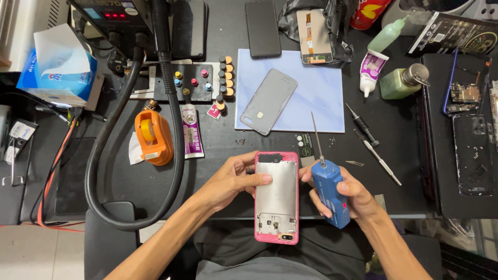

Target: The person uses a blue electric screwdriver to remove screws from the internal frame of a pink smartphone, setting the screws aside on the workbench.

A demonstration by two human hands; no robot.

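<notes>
Two hands: left steadies one pink phone, right grips one blue screwdriver.

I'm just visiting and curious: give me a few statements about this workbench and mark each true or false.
1. The left hand holds a pink-framed phone. True.
2. The right hand holds a red hammer. False: it grips a blue electric screwdriver.
3. A grey phone back cover lies on the light blue mat. True.
4. The orange tape dispenser sits right of the phone. False: it sits to its left.
</notes>
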